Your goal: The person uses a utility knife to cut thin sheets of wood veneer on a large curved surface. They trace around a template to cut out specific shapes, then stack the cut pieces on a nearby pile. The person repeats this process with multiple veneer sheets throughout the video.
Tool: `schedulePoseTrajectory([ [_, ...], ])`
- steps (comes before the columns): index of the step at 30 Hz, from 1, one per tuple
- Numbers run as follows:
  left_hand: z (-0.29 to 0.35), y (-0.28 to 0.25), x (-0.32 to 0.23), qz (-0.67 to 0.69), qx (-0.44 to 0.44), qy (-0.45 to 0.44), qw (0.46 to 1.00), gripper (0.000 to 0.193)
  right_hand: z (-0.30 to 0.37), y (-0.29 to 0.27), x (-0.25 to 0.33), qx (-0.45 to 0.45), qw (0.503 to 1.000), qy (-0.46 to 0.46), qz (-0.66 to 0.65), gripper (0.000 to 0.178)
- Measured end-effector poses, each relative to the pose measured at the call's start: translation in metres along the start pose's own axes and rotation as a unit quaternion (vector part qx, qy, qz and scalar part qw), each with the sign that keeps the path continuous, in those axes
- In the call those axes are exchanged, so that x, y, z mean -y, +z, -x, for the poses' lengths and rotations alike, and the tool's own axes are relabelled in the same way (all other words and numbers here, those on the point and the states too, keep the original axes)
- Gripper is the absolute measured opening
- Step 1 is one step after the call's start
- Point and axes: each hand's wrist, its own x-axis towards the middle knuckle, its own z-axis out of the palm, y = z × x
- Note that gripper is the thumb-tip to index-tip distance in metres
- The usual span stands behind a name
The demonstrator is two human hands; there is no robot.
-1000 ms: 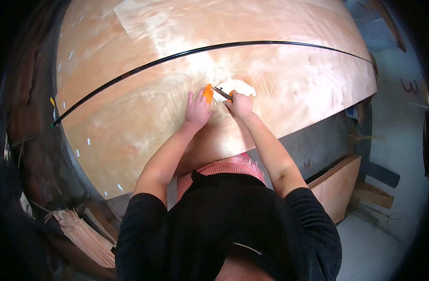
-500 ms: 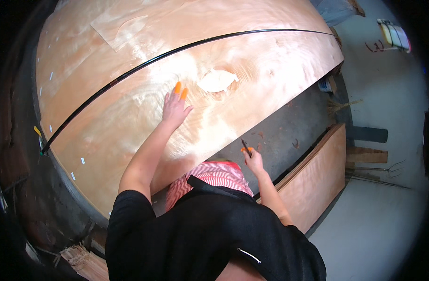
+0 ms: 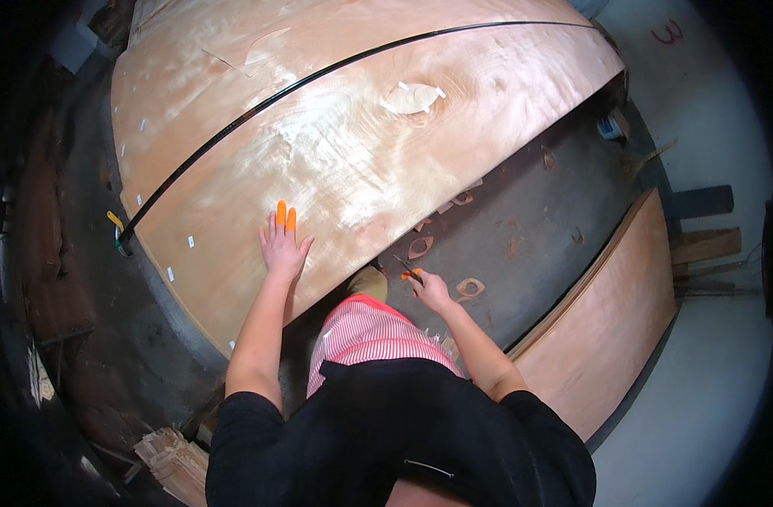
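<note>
My left hand (image 3: 283,252) lies flat on a large pale wood veneer sheet (image 3: 319,169), fingers spread, with orange covers on two fingertips. In my right hand (image 3: 431,291), off the near edge of the sheet, is a slim, dark, pointed tool that looks like a knife (image 3: 410,271); orange covers show on these fingers too. Farther up the sheet, an eye-shaped veneer patch (image 3: 413,99) has small white tape pieces around it. A long black strip (image 3: 272,100) crosses the sheet in a curve beyond my left hand.
Eye-shaped veneer scraps with holes (image 3: 469,289) litter the grey floor (image 3: 522,228). To my right stands a stack of veneer sheets (image 3: 606,321). A yellow-handled tool (image 3: 115,220) is by the strip's left end. Splintered wood (image 3: 172,460) lies at lower left.
My left hand has moved away from the patch, toward the left part of the sheet. The right hand still holds the knife-like tool, and the view has shifted.
</note>
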Motion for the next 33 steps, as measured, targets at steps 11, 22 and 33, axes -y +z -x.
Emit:
schedulePoseTrajectory([
  [11, 0.002, 0.017, 0.004, 0.014, -0.069, 0.026, 0.997, 0.068, 0.022, -0.020, 0.002, -0.166, 0.978, -0.052, 0.117, 0.031],
  [22, -0.044, 0.017, 0.002, 0.085, -0.028, 0.081, 0.993, 0.071, -0.204, -0.097, 0.103, -0.200, 0.909, -0.261, 0.257, 0.046],
  [33, -0.234, 0.013, -0.097, 0.085, -0.031, 0.152, 0.984, 0.074, -0.282, -0.114, 0.118, -0.167, 0.900, -0.296, 0.273, 0.043],
])
